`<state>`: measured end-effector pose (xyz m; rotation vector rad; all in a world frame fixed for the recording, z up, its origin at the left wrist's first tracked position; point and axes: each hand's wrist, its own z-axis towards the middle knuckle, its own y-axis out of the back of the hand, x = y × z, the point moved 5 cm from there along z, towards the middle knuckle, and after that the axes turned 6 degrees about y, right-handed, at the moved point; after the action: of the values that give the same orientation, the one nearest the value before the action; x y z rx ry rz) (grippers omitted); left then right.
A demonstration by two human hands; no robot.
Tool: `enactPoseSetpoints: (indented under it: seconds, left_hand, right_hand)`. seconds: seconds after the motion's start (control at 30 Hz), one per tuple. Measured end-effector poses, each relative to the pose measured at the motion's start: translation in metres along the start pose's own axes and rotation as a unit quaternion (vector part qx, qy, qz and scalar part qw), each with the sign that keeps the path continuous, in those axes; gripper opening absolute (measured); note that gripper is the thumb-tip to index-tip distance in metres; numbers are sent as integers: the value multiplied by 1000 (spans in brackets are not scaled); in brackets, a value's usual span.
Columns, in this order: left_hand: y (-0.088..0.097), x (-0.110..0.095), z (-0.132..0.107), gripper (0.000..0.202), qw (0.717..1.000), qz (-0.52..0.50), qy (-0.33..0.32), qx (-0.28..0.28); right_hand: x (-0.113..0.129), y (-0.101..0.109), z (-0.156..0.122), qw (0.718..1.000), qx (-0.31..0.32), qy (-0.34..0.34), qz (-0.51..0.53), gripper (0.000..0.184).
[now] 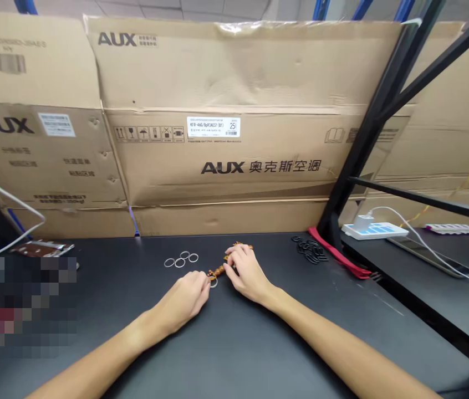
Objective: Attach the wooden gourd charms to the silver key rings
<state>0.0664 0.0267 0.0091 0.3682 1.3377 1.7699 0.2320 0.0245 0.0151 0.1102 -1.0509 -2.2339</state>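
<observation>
As the left hand (184,299) and right hand (248,275) meet over a strand of wooden beads (218,271), the strand lies toward the far edge of the black worktop (284,349), about midway along it. The left hand's grip is curled closed over one end of the strand, beside a small silver ring (213,283) that its fingers seem to pin against the beads. The right hand's grip pinches the other end, its bunched fingers partly hiding the beads there, so the strand looks held stretched between the two hands. Four more silver rings (180,259) sit in a loose cluster just beyond the left hand, while a heap of black rings (309,250) lies farther right beside a red strap (339,254), apparently kept apart by colour and within easy reach. Cardboard boxes (234,100) stand along the far edge.
</observation>
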Motion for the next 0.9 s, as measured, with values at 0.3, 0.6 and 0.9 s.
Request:
enactPoseSetpoints:
  seconds: [0.3, 0.6, 0.9]
  left_hand:
    - [-2, 12, 7, 12, 979, -197, 52, 19]
    - [-4, 15, 6, 21, 972, -229, 36, 32]
    - [2, 4, 5, 26, 993, -111, -21, 25]
  right_hand:
    - [23, -8, -3, 996, 67, 53, -1, 13]
    - [13, -4, -4, 996, 75, 40, -7, 15]
    - [8, -6, -5, 995, 89, 38, -22, 9]
